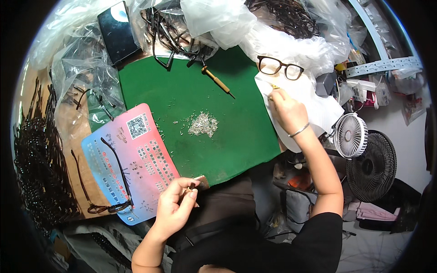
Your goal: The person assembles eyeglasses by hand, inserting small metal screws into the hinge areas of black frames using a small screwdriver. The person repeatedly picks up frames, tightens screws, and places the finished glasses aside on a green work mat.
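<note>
Near the front edge of the green mat [241, 150], my left hand [175, 204] is closed, pinching a small dark piece with a golden glint between thumb and fingers. Its exact kind is too small to tell. A flat tan block [201, 182] lies at the mat edge beside those fingertips. Farther right, my right hand [287, 111] reaches over a white sheet [314, 107], fingers pressed together. Small gold-coloured parts [274, 86] show at its fingertips; whether any are gripped is hidden. Dark-framed glasses [280, 68] rest just beyond this hand.
A heap of tiny silvery screws [203, 124] and a gold-handled screwdriver [217, 82] lie on the mat. Glasses [119, 207] rest on a pink-blue printed sheet [152, 159]. Dark temples [43, 168] pile at left. Plastic bags [218, 18] crowd the back; fans [350, 135] stand right.
</note>
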Action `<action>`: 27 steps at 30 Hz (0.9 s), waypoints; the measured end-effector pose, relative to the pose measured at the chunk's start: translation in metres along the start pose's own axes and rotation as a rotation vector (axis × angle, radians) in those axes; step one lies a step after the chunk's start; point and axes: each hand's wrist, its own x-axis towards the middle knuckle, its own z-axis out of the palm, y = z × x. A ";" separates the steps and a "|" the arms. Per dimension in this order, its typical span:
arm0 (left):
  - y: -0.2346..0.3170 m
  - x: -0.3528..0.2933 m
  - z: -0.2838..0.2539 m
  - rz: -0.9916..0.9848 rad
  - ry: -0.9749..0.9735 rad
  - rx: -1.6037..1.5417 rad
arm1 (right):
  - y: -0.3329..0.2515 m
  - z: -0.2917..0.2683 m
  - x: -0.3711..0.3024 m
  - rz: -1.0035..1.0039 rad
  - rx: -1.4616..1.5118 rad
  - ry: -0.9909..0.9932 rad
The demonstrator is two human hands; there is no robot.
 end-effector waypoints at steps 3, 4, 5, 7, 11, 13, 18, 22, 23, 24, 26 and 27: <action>-0.005 0.000 -0.004 -0.027 0.029 -0.033 | 0.000 0.010 0.003 -0.031 -0.129 0.055; -0.006 -0.001 -0.005 -0.029 0.036 -0.044 | 0.000 0.012 0.002 -0.033 -0.136 0.048; -0.005 0.001 -0.003 -0.031 0.042 -0.055 | 0.006 0.007 0.003 -0.036 -0.060 0.031; -0.004 0.000 -0.006 -0.029 0.036 -0.031 | -0.009 -0.013 0.006 0.001 0.058 0.030; -0.003 -0.001 -0.002 -0.038 0.022 -0.027 | -0.076 -0.078 0.001 0.088 0.794 -0.168; -0.002 -0.002 0.005 -0.032 -0.017 -0.110 | -0.111 -0.089 0.000 0.000 1.112 -0.324; 0.003 -0.012 0.010 -0.045 -0.041 -0.211 | -0.150 -0.061 -0.001 -0.173 1.276 -0.371; 0.010 -0.017 -0.003 -0.111 -0.113 -0.255 | -0.153 -0.058 0.005 -0.313 1.279 -0.383; 0.008 -0.018 -0.006 -0.126 -0.128 -0.273 | -0.154 -0.059 0.006 -0.333 1.260 -0.408; 0.006 -0.018 -0.006 -0.138 -0.140 -0.301 | -0.153 -0.060 0.007 -0.359 1.235 -0.441; 0.010 -0.017 -0.011 -0.162 -0.213 -0.271 | -0.151 -0.061 0.009 -0.412 1.247 -0.480; 0.012 -0.015 -0.013 -0.176 -0.256 -0.248 | -0.149 -0.062 0.011 -0.445 1.259 -0.509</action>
